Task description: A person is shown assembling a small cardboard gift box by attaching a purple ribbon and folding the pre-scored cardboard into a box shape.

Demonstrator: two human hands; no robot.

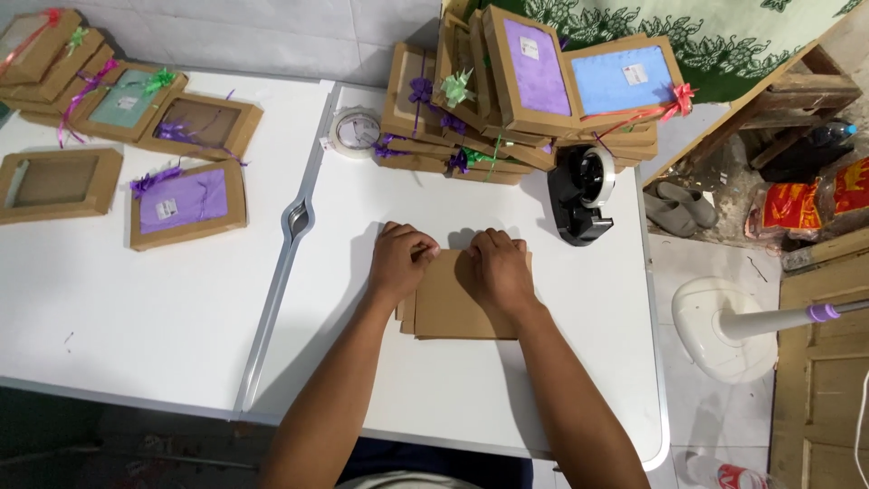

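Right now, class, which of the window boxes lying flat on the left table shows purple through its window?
The box nearest the table seam, with purple ribbon. The others there show teal, a dark inside or nothing coloured.

Cardboard [453, 308] under hands; tape dispenser [579, 195] right, boxes [516, 91] behind.

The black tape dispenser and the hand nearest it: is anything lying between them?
No. In the head view, only bare white table lies between the black tape dispenser and the right hand, which rests on flat brown cardboard.
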